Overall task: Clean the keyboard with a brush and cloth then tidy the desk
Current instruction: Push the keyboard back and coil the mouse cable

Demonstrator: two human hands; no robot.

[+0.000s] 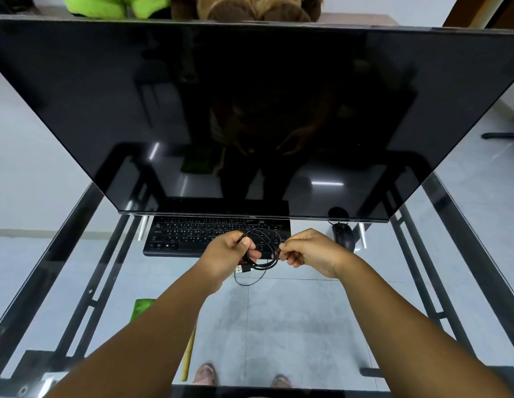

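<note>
Keyboard (217, 236) is seen lying on the glass desk (293, 311) under the monitor (250, 110), beside a mouse (343, 236). A black cable (264, 254) is held coiled above it, gripped by the left hand (225, 254) and pinched by the right hand (310, 252). Tidying appears underway; a green cloth (142, 307) is glimpsed, no brush.

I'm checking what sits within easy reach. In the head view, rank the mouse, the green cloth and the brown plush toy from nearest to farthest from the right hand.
From the right hand:
1. Mouse, just to its right on the glass desk.
2. Green cloth, low on the left, beside the left forearm.
3. Brown plush toy, far off, behind the monitor's top edge.
</note>
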